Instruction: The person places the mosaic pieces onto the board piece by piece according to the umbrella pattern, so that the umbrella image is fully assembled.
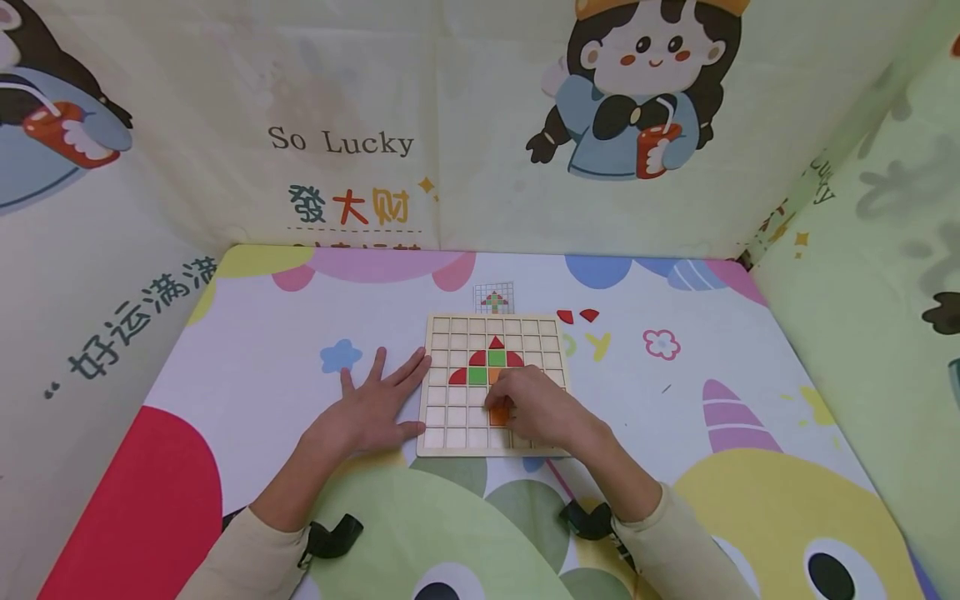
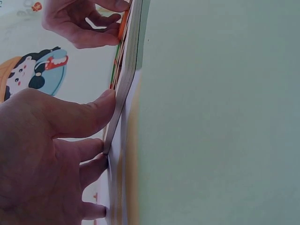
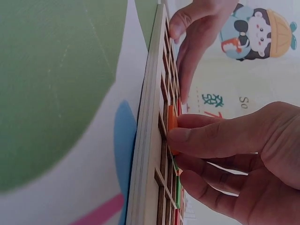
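Note:
A wooden grid board lies flat on the table, partly filled with a red triangle, red quarter-circle tiles, green square tiles and an orange tile lower down. My right hand is over the lower middle of the grid, thumb and forefinger pinching that orange tile, which protrudes above the cells in the right wrist view. Its fingers and palm hide nearby cells. My left hand lies spread at the board's left side, thumb and fingertips touching the edge.
Behind the board lies a small printed pattern card. Two loose red tiles sit on the table near the board's far right corner. Printed cloth walls border the table at the back and sides.

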Tool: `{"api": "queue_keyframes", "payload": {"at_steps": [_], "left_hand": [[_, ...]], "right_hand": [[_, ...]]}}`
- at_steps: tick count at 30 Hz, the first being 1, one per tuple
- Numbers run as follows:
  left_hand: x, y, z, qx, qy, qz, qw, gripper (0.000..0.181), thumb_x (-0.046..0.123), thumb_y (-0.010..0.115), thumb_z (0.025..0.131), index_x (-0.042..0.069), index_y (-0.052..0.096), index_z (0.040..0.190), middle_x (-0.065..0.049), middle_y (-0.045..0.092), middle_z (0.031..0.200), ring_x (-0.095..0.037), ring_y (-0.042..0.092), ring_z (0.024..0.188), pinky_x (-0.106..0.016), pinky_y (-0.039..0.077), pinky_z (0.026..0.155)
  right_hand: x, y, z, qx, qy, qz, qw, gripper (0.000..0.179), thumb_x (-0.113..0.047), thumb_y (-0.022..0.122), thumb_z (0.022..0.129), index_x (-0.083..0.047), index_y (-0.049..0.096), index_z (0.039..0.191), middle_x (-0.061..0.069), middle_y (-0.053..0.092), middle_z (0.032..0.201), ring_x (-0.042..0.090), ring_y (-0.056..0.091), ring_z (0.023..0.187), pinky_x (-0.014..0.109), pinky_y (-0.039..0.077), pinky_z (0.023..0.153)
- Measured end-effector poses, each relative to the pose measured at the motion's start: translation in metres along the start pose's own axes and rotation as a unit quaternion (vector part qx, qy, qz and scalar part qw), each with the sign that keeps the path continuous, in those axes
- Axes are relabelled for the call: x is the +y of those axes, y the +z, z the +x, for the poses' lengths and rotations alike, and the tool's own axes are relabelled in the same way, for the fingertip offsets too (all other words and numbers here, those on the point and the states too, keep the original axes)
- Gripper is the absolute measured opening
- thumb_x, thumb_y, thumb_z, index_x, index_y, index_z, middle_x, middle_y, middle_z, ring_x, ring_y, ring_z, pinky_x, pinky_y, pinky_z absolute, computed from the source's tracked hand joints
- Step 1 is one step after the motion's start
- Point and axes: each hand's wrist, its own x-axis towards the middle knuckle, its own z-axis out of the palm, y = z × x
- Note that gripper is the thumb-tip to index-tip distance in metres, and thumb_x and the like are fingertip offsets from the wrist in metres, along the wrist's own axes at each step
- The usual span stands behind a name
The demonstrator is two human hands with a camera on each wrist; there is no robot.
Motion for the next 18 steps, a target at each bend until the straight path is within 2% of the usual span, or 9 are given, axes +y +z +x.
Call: {"api": "queue_keyframes", "payload": {"at_steps": [18], "left_hand": [[-0.001,0.0006,-0.0001,0.002,0.004,0.006,1.0,0.092,0.043,0.069,0.096,0.02,0.018,0.169,0.002,0.013,0.177,-0.056,0.006,0.157,-0.092,0.013,0.104]], "right_hand": [[0.0018,0.0004,-0.0008,0.007,-0.009,-0.006,0.9999,0.027,0.004,0.078,0.084,-0.012,0.082,0.104,-0.001,0.074,0.101,0.016,0.064,0.097,0.032,0.057,0.084]]}}
